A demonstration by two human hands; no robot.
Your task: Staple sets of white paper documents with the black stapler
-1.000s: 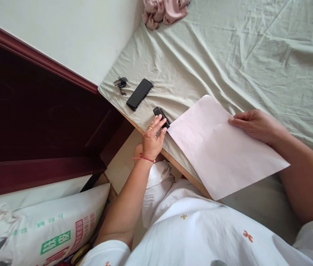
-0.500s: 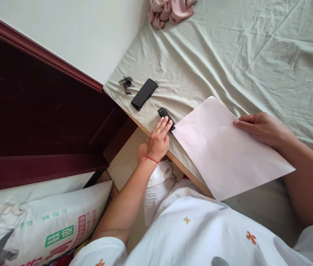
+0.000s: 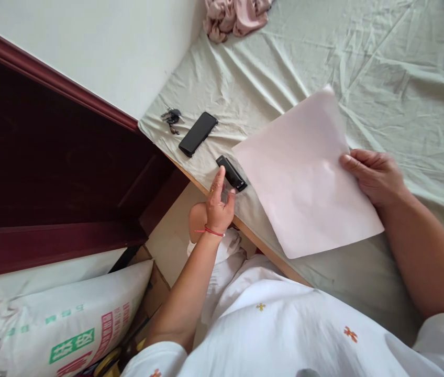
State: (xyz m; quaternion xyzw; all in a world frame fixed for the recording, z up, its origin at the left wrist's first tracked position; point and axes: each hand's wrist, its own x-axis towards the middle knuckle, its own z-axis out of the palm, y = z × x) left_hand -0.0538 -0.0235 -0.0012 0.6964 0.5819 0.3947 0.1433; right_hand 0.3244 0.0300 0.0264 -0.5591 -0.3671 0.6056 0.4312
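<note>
A black stapler [image 3: 231,173] lies near the edge of the cloth-covered bed. Beside it is my left hand [image 3: 220,205], its forefinger and thumb spread and holding nothing. The forefinger's tip overlaps the stapler's near side; whether it touches I cannot tell. My right hand [image 3: 375,175] pinches the right edge of a blank white sheet of paper [image 3: 304,178], thumb on top and fingers underneath. The sheet's left corner is apart from the stapler, and its far corner is tilted up.
Beyond the stapler lie a black phone-like slab [image 3: 198,134] and a bunch of keys [image 3: 172,118]. Crumpled pink cloth [image 3: 237,18] sits at the back by the wall. A dark red wooden panel [image 3: 49,141] stands at left, with a printed white sack [image 3: 84,309] below it.
The paper has come away from the stapler, moving up and right in my right hand. My left hand has lifted off the stapler's top and drawn back toward me, fingers parting.
</note>
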